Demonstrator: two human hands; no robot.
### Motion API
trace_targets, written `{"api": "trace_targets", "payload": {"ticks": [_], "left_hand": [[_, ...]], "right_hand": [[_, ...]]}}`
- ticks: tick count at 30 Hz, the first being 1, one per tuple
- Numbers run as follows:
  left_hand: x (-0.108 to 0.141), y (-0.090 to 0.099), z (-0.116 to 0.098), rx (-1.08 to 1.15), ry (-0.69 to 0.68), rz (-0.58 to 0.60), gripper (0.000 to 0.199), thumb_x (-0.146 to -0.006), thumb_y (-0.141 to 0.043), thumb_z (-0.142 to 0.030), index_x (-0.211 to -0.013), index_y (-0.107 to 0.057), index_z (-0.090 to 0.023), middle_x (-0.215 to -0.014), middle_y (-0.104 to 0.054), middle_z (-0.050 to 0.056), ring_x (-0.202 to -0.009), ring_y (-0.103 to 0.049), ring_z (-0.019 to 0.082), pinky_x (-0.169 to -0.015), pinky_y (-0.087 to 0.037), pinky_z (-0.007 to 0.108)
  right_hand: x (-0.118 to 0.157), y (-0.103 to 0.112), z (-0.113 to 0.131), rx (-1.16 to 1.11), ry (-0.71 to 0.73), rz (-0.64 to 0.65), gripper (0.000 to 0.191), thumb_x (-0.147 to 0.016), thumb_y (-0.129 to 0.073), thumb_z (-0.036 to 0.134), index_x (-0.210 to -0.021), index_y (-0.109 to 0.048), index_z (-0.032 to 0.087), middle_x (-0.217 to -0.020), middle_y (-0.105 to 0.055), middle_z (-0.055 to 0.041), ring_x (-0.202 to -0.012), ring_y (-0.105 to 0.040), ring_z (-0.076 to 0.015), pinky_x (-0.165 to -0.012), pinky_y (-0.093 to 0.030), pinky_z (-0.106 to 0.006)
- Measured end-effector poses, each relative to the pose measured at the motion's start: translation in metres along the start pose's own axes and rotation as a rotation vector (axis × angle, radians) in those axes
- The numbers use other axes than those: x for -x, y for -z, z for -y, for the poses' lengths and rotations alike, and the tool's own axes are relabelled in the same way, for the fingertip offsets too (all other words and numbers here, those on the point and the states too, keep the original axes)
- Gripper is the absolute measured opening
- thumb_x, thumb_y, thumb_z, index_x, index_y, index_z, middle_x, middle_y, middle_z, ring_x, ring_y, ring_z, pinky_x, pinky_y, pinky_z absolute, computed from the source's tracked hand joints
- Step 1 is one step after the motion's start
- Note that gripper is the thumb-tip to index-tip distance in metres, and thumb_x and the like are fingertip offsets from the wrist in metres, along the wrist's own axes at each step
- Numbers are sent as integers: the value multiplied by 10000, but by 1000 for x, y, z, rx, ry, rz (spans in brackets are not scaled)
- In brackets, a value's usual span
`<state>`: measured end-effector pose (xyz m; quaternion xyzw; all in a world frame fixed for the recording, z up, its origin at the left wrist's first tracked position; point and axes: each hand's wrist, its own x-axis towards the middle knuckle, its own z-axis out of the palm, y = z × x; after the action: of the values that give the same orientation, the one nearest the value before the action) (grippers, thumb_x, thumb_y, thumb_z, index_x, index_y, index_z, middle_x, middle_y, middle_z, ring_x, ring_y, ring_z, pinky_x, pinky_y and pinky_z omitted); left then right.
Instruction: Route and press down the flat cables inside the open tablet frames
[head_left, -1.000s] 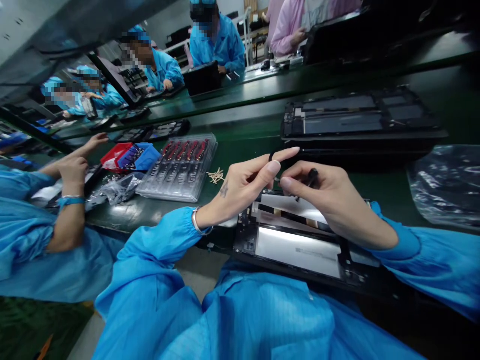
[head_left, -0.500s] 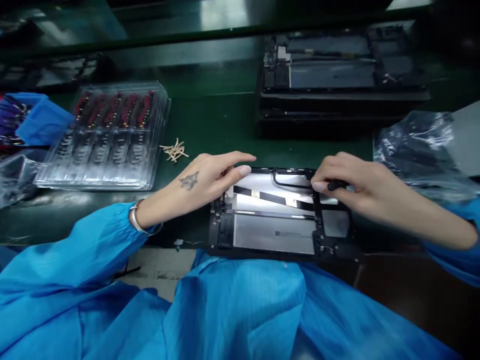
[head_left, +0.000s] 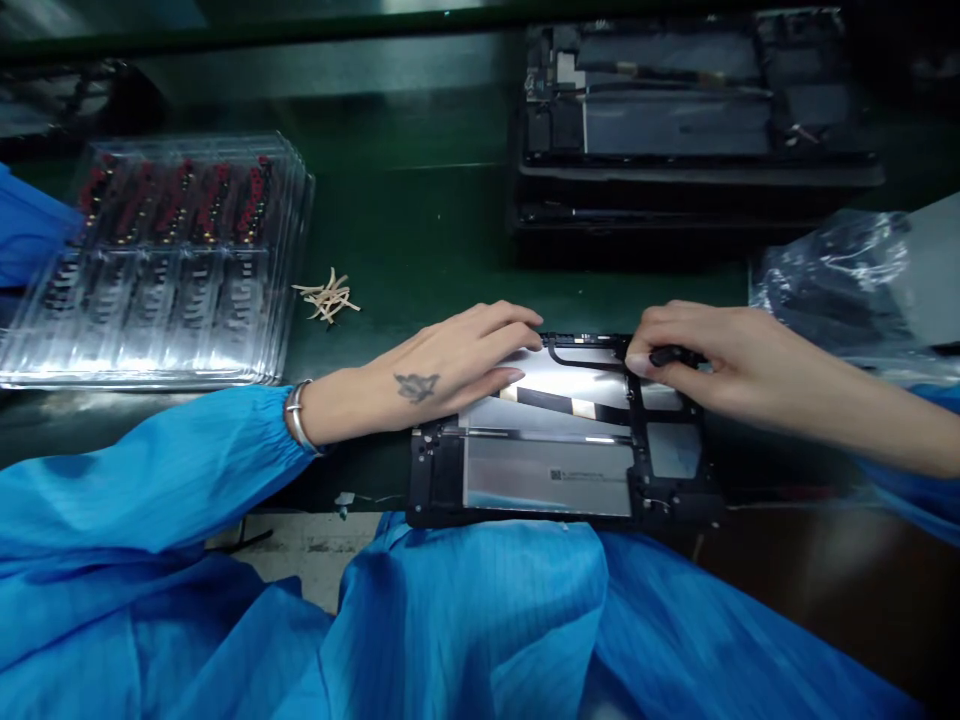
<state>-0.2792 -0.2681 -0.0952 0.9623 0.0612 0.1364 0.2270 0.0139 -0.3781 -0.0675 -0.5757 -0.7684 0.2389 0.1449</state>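
An opened tablet (head_left: 547, 475) lies at the table's front edge, its silvery inside, black frame and taped dark strip showing. My left hand (head_left: 457, 365) rests over its upper left part, fingers stretched out, fingertips at the top edge beside a thin black cable (head_left: 581, 362). That hand hides the tablet's upper left corner. My right hand (head_left: 690, 350) is closed at the upper right of the tablet, thumb and fingers pinching a small black object (head_left: 675, 356). Most of that object is hidden in the grip, so its kind does not show.
Clear plastic trays (head_left: 165, 280) of small parts stand stacked at the left, by a blue bin (head_left: 34, 225). A little heap of pale strips (head_left: 328, 298) lies near them. Stacked open tablets (head_left: 675, 130) stand at the back right, with a clear plastic bag (head_left: 832, 280) in front.
My left hand has moved right along the tablet's top edge, its fingers now lying farther over it. My right hand keeps its pinch at nearly the same spot. The view has shifted slightly.
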Motion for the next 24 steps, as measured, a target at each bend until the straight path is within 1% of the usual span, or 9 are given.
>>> {"api": "trace_targets", "payload": {"ticks": [5,11,14,19,24], "left_hand": [[-4,-1,-2,-38,-12,53,310,-1112,-426,-303,-1363,-526,-152,-1536,-510,185,-1358,-561,276,-1095,-535,442],[-7,0,-4,-137,-59,65,303,-1109,-406,-250,-1342,-532,-102,-1556,-505,198,-1387,-556,291,-1121,-526,450],[-9,-1,-4,-159,-73,81,308,-1115,-370,-253,-1333,-540,-117,-1568,-504,190,-1379,-561,280,-1108,-533,458],[-11,-5,-1,-235,-120,91,289,-1090,-372,-157,-1312,-547,-99,-1585,-495,180,-1395,-535,284,-1082,-556,451],[-11,-6,-1,-325,-142,105,272,-1082,-383,-139,-1290,-556,-107,-1566,-522,171,-1369,-554,277,-1042,-582,414]], "right_hand": [[-1,0,-1,5,19,-25,218,-909,-552,394,-773,-646,251,-779,-666,-58,-707,-612,-249,-624,-411,-380],[-2,0,-3,-26,27,-34,324,-942,-569,516,-760,-648,259,-774,-665,-61,-700,-615,-255,-630,-409,-389],[-2,-1,-5,-19,23,-40,305,-937,-566,490,-764,-652,253,-784,-668,-59,-702,-613,-247,-633,-402,-375],[-2,-2,-9,9,38,-31,246,-916,-571,427,-770,-660,251,-766,-658,-48,-689,-602,-228,-619,-386,-350],[-4,-2,-8,1,53,-46,234,-905,-569,409,-756,-653,249,-746,-654,-46,-676,-597,-226,-624,-388,-355]]}}
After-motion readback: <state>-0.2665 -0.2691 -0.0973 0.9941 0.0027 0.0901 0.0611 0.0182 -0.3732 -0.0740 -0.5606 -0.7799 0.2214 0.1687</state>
